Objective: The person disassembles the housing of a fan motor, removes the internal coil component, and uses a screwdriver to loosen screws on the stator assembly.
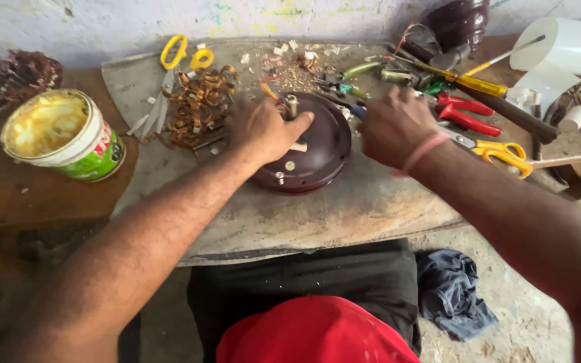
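Observation:
A dark brown round motor housing lies on the grey work board, with a metal shaft standing up from its middle. My left hand rests on the housing's left side, thumb against the shaft. My right hand is closed at the housing's right edge, gripping a tool of which only a blue-handled part shows. A pink band circles my right wrist.
A tin of yellow grease stands at the left. Copper wire scraps, yellow scissors, red pliers, a yellow screwdriver, more yellow scissors and a white roll surround the housing. A dark cloth lies on the floor.

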